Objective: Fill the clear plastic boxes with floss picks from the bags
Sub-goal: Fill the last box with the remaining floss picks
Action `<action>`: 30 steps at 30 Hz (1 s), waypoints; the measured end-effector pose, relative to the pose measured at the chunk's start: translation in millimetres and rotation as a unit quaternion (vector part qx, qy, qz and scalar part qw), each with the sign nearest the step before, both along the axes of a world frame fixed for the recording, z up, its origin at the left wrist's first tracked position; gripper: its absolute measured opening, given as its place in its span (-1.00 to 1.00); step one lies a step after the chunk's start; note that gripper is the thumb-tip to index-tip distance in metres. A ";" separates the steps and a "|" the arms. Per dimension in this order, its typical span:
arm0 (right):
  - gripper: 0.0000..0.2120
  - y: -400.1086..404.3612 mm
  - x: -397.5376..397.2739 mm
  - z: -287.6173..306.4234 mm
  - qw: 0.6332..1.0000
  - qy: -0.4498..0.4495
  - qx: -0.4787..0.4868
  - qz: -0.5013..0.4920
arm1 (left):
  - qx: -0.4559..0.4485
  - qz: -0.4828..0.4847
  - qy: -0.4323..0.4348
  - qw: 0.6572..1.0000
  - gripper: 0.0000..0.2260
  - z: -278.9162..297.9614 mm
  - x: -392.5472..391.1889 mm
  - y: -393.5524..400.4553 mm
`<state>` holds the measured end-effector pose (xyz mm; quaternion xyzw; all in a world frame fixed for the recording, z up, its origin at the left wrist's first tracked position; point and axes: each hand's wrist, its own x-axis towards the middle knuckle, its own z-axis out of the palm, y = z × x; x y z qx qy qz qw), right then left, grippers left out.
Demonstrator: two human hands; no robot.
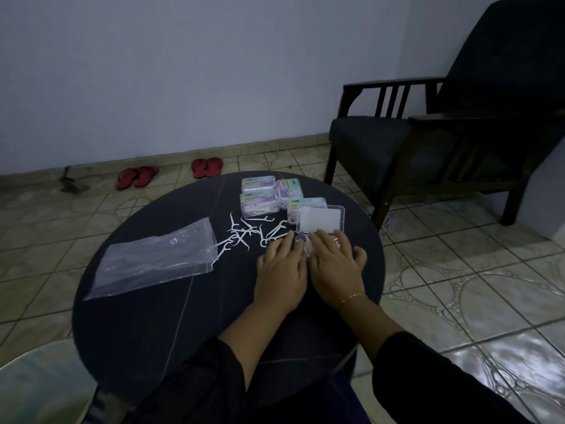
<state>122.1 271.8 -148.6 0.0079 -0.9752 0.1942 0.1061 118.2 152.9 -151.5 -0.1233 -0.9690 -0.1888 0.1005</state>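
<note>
On the round dark table (153, 325) an open clear plastic box (320, 221) stands with its lid raised toward the far side. My left hand (282, 267) and my right hand (336, 261) lie side by side over the box's lower half, fingers straight and pressing down on the floss picks in it. Most of that lower half is hidden under my fingers. Loose white floss picks (244, 232) are scattered just left of the box. A clear zip bag (159, 255) lies flat at the left. Several filled, closed boxes (260, 203) sit behind.
A dark wooden armchair (443, 139) stands at the right behind the table. Two pairs of red sandals (171, 172) lie on the tiled floor by the wall. A pale round object (39, 390) shows at the bottom left corner.
</note>
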 end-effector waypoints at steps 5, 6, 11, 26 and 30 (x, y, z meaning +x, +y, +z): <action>-0.58 0.5 0.1 2.1 0.999 0.017 -0.040 0.001 | -0.011 -0.001 -0.014 1.000 -0.58 0.9 0.8 -0.5; -0.58 1.1 0.8 3.3 0.997 0.037 -0.067 -0.010 | -0.007 -0.001 -0.019 1.000 -0.57 1.6 1.3 -0.4; -0.62 7.8 2.6 7.8 0.947 0.108 -0.263 -0.151 | 0.005 0.003 -0.036 0.999 -0.54 2.1 -0.7 0.2; -0.79 11.0 -5.1 5.3 0.938 0.082 -0.272 -0.199 | 0.014 0.012 -0.027 0.999 -0.55 0.5 -3.4 -0.8; -0.81 4.5 0.5 10.9 0.953 0.088 -0.224 -0.182 | 0.050 0.023 -0.028 0.998 -0.53 2.6 -2.3 -1.6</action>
